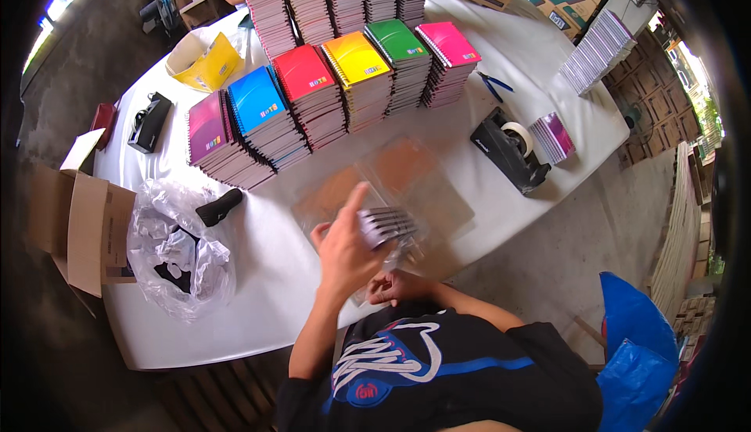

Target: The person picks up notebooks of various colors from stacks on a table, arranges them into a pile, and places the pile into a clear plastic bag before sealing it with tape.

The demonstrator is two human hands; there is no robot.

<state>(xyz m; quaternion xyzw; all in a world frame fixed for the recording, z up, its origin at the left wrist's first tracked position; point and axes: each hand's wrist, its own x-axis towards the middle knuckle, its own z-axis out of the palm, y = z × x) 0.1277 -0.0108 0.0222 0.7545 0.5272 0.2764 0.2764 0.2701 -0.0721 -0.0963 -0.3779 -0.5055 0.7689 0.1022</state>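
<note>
Near the table's front edge, my left hand (346,240) is closed around a small stack of spiral notebooks (386,226), its index finger pointing up and away. The stack's edges face up and look slightly blurred. Clear plastic (408,253) hangs about the stack's lower end. Just below it my right hand (391,286) is curled, close to my body; what its fingers hold is hidden. Under and beyond the hands lie clear plastic sleeves (407,167) over a brown sheet (332,191).
Tall stacks of coloured spiral notebooks (317,80) fill the far side. To the right are a tape dispenser (508,150), a small notebook pack (554,137) and blue-handled pliers (494,86). At left lie crumpled plastic (184,252), a black object (220,207) and an open carton (90,232).
</note>
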